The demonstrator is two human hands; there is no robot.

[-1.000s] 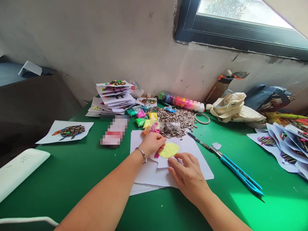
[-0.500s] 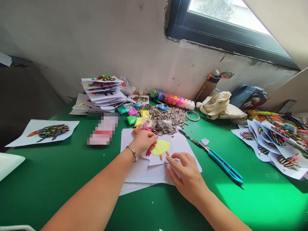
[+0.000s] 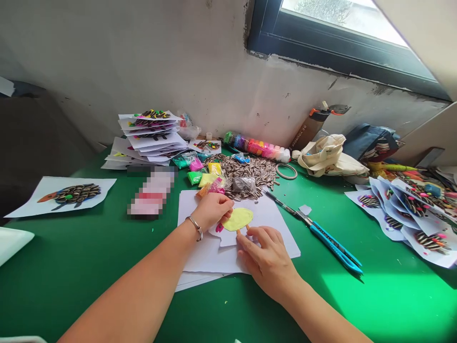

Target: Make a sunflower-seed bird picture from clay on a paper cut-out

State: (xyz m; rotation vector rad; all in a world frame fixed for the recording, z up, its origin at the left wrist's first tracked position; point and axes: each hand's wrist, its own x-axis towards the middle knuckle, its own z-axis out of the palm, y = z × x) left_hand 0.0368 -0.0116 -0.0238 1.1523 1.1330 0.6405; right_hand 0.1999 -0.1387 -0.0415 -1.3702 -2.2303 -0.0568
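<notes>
A yellow clay body [image 3: 238, 219] with a pink head [image 3: 219, 228] and two orange legs lies flat on a small white paper [image 3: 228, 240]. My left hand [image 3: 213, 209] is over its left edge, thumb and fingers pinched together; whatever may be between them is hidden. My right hand [image 3: 267, 252] comes in from the lower right, fingers apart, with fingertips at the orange legs and partly covering them. Under the small paper lies a stack of white sheets [image 3: 203, 259].
Behind the sheets are striped sunflower seeds [image 3: 259, 171] and bagged clay [image 3: 195, 178]. A blue pair of tweezers [image 3: 335, 250] and a tape ring [image 3: 286, 171] lie right. Seed pictures are stacked left [image 3: 157, 141] and right [image 3: 416, 214]; a bottle [image 3: 310, 126] leans on the wall.
My right hand has shifted slightly left and its fingertips now cover the lower part of the orange legs. My left hand keeps its pinch in the same place.
</notes>
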